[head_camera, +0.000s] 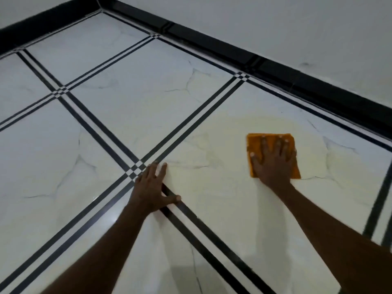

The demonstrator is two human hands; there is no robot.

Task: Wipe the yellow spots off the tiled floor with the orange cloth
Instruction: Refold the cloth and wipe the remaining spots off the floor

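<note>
A folded orange cloth (254,145) lies flat on a white marble-look floor tile (222,198). My right hand (273,162) presses down on the cloth with its fingers spread and straight. A pale yellow smear (254,124) tints the tile around and beyond the cloth, reaching left to about the tile's middle. My left hand (154,187) rests flat on the floor near a crossing of black stripes, fingers straight, holding nothing.
Double black stripes (186,124) border the white tiles and cross in small checkered squares. A black skirting (275,66) runs along the grey wall (297,28) at the back right, meeting another wall at the top-left corner.
</note>
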